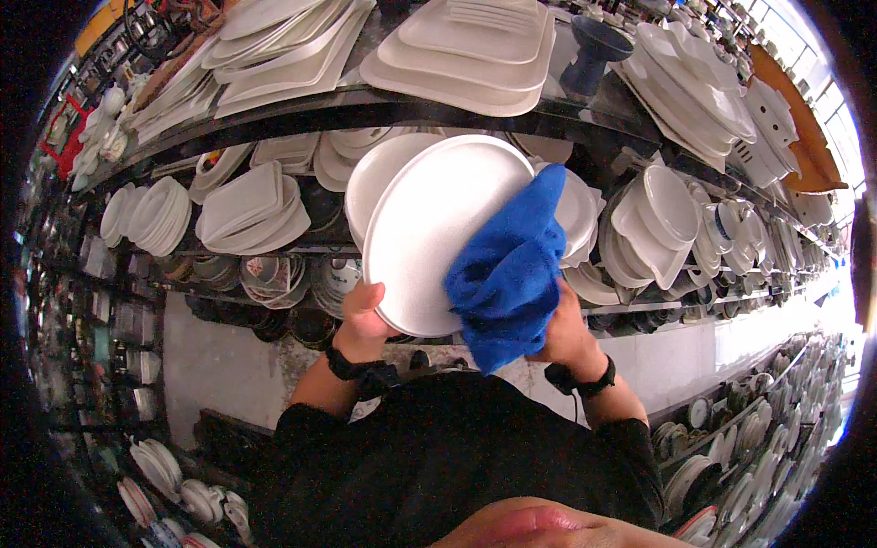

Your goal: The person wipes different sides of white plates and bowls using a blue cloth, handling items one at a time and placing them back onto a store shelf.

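My left hand (365, 319) grips the lower left rim of a round white plate (431, 226), its thumb over the edge. The plate is tilted, its broad face turned up towards me. A crumpled blue cloth (510, 274) hangs over the right side of the plate and hides that part of the rim. My right hand (567, 329) holds this cloth from behind at the right; most of its fingers are hidden under the fabric. Behind the held plate, another round white plate (363, 185) shows on the shelf, partly covered.
Above, a dark shelf (274, 113) bears stacked rectangular white trays (455, 79), square plates (288, 61) and a dark blue stemmed vessel (593, 51). The level below holds oval dishes (253, 212) and white bowls (668, 205). More crockery (726, 445) stands behind at the lower right.
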### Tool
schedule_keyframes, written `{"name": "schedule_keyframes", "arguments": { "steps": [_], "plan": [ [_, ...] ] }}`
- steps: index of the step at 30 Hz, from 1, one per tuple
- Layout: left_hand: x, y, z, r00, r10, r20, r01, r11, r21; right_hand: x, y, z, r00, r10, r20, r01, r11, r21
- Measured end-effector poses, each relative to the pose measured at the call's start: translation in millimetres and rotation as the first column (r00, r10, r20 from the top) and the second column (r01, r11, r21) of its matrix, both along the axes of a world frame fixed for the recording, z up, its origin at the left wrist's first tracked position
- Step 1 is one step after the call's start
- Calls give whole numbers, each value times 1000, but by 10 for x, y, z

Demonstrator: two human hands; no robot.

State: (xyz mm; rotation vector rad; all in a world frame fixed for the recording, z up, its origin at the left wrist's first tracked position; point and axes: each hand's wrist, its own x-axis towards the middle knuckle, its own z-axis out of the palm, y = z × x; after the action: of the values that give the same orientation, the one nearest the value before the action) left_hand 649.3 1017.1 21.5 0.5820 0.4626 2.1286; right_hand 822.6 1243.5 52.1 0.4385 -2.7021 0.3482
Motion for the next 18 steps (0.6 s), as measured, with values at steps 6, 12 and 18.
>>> {"name": "schedule_keyframes", "arguments": {
  "steps": [6, 12, 18],
  "plan": [
    [-90, -49, 13, 996, -12, -86, 12, 1000, -6, -77, 67, -52, 972, -226, -57, 223, 973, -60],
    [-29, 22, 114, 984, -93, -150, 74, 990, -124, -209, -27, -23, 930, -341, -138, 302, 922, -242],
    [143, 234, 62, 946, -221, -238, 154, 950, -272, -193, -276, 118, 987, -146, -69, 123, 956, -266]
  ]
}}
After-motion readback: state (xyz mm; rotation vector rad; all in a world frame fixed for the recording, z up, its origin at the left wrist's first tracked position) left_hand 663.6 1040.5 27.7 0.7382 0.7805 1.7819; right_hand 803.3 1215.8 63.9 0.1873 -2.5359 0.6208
